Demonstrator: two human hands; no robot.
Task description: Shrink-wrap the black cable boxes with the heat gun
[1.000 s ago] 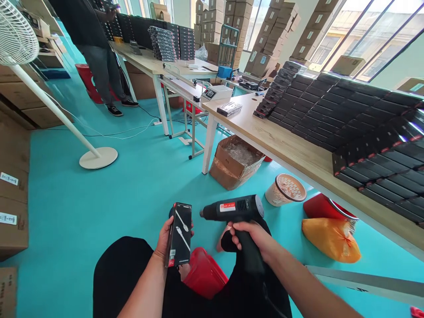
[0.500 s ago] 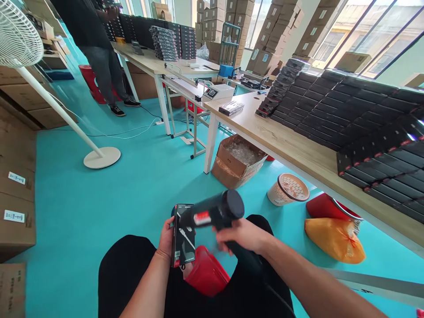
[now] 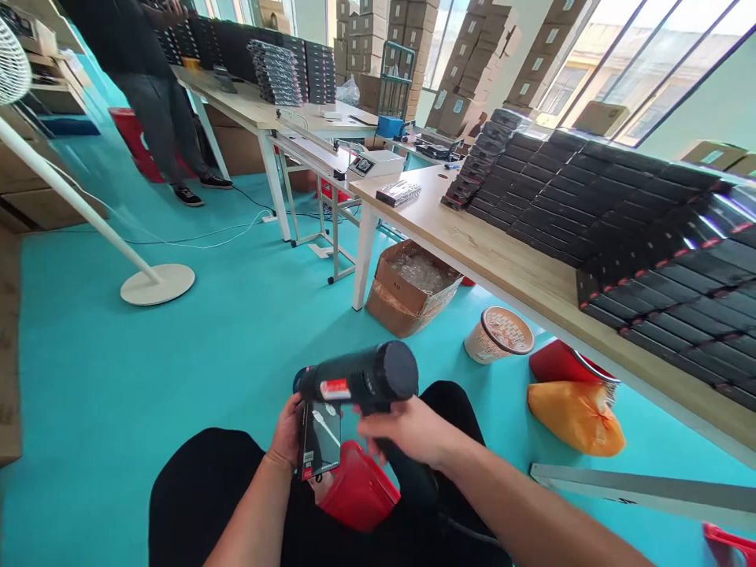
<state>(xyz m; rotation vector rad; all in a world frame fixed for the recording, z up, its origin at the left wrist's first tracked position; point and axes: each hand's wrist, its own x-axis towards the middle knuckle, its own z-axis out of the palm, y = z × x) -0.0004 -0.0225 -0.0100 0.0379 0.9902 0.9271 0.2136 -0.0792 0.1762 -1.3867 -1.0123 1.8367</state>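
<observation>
My right hand [image 3: 405, 431] is closed round the handle of a black heat gun [image 3: 360, 378] with a red label. Its barrel points left, across the top of a black box [image 3: 320, 442] printed with a white cable. My left hand [image 3: 287, 433] grips that box by its left edge, above my lap; the heat gun hides the box's upper end. Whether the barrel touches the box I cannot tell. Just below the box, a red container [image 3: 361, 492] sits between my legs.
At right, a table [image 3: 472, 240] carries stacked black boxes [image 3: 549, 197] and one wrapped box [image 3: 398, 193]. Under it stand a carton [image 3: 402, 299], a wastebasket [image 3: 490, 346] and an orange bag [image 3: 572, 417]. A fan base [image 3: 158, 285] stands left; a person [image 3: 150, 102] is beyond.
The heat gun has moved left and its barrel now covers the upper end of the box. The whole view has shifted slightly to the right.
</observation>
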